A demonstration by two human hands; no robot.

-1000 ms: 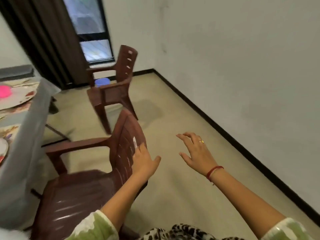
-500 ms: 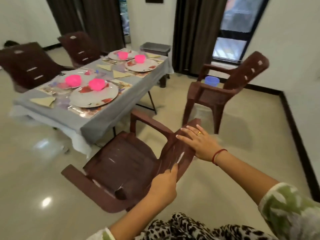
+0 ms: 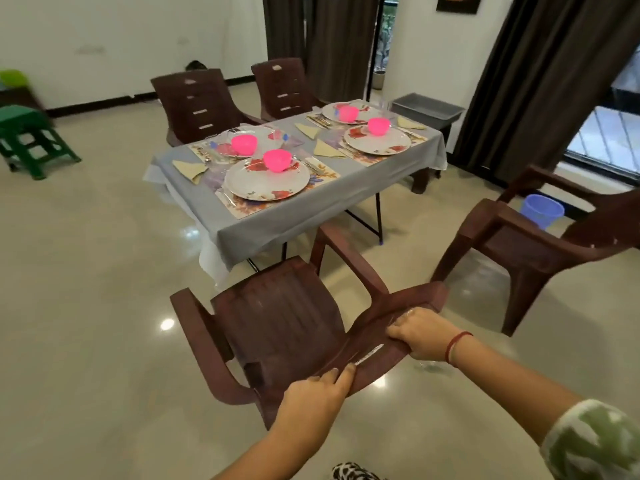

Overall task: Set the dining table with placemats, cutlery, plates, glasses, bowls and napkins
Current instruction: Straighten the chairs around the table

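– Bench check: where is it, and what's on it?

– Starting close: the left grip has its fingers curled over the top edge of a brown plastic armchair backrest. The right grip, red thread on the wrist, is wrapped around the same edge further along. So both are holding that chair. Its seat faces the bench, near the long side, not tucked under.

– And the bench itself?

– Mid-room, grey cloth hanging over it, four places laid. The nearest floral plate sits on a floral placemat with a pink bowl on top. There's a folded napkin to its left and cutlery on its right. The other three spots look much the same; the glasses are too clear to pick out properly. A second armchair stands off to the right with a blue basket behind it. Two more chairs are on the far side, a grey tub sits past the far end, and dark curtains hang behind.
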